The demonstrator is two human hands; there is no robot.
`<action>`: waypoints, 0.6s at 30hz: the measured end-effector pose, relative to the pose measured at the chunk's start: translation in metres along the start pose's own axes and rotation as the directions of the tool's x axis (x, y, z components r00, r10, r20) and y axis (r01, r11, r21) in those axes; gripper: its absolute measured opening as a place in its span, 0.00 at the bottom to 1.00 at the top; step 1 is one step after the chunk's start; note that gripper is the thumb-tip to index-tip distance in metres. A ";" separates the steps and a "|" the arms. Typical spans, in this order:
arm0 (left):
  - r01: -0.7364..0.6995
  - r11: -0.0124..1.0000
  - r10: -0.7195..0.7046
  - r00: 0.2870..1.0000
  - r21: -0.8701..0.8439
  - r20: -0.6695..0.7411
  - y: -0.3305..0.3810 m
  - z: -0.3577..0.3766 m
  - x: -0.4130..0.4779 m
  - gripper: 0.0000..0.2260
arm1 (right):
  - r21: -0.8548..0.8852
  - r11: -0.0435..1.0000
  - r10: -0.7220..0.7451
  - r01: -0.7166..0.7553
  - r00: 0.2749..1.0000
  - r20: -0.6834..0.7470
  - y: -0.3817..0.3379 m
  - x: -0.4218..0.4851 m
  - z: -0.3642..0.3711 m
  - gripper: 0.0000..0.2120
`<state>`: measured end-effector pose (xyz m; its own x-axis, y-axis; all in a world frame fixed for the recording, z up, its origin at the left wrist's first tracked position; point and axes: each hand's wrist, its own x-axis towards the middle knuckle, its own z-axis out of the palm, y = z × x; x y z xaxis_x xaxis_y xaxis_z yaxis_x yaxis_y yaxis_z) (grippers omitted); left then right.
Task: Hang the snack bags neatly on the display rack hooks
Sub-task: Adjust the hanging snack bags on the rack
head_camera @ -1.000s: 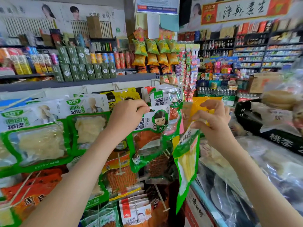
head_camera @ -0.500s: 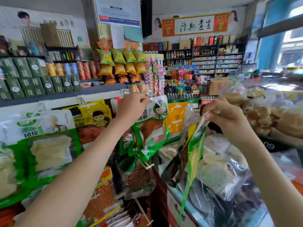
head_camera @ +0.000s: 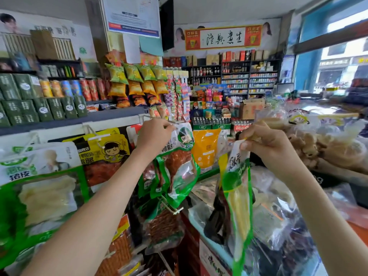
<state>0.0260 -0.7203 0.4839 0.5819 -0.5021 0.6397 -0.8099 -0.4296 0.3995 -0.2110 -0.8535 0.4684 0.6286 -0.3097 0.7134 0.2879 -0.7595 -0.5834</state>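
Two snack bags are in hand. The left grip [head_camera: 153, 134] pinches the white top edge of a green duck-leg bag [head_camera: 179, 168] between thumb and curled fingers, right at the tip of a wire hook [head_camera: 175, 122] on the display rack [head_camera: 59, 131]. The fingers cover the bag's hole, so I cannot tell whether it sits over the wire. More green bags hang close behind this one. The right grip [head_camera: 266, 144] pinches the top of a green-and-yellow bag [head_camera: 238, 196]. That bag hangs straight down, turned nearly edge-on, well to the right of the rack and above the tabletop [head_camera: 214, 250].

An orange bag [head_camera: 206, 150] stands between the two held bags, farther back. Just left of the duck-leg bag, a yellow bag [head_camera: 107, 148] with a cartoon girl hangs on its own hook. Beyond it is a large green-and-white bag [head_camera: 43, 188] with pale contents. Reddish packs [head_camera: 163, 222] hang lower on the rack.

A shelf above the rack carries dark green boxes [head_camera: 49, 110] and a row of coloured tubes [head_camera: 65, 88]. Green and orange chip bags [head_camera: 137, 80] hang in columns beside it. Clear bags of baked goods [head_camera: 322, 148] are piled to the right. Stocked shelves [head_camera: 249, 76] line the back wall under a red-framed banner [head_camera: 223, 37].
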 end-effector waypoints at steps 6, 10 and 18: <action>0.078 0.997 -0.078 0.997 0.022 0.025 -0.016 0.007 0.002 0.16 | -0.074 0.997 -0.007 0.011 0.999 0.048 -0.002 0.009 0.015 0.09; 0.058 0.997 -0.058 0.998 0.050 0.003 -0.016 0.008 0.002 0.13 | -0.089 0.996 0.027 -0.023 0.998 0.049 -0.001 0.012 0.020 0.15; 0.045 0.998 -0.045 0.999 0.033 -0.017 -0.020 0.010 0.002 0.11 | -0.105 0.992 0.075 -0.071 0.997 0.029 -0.006 0.012 0.027 0.14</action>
<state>0.0444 -0.7202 0.4706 0.6164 -0.4699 0.6319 -0.7797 -0.4766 0.4061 -0.1857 -0.8378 0.4703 0.6690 -0.3488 0.6563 0.1649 -0.7914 -0.5887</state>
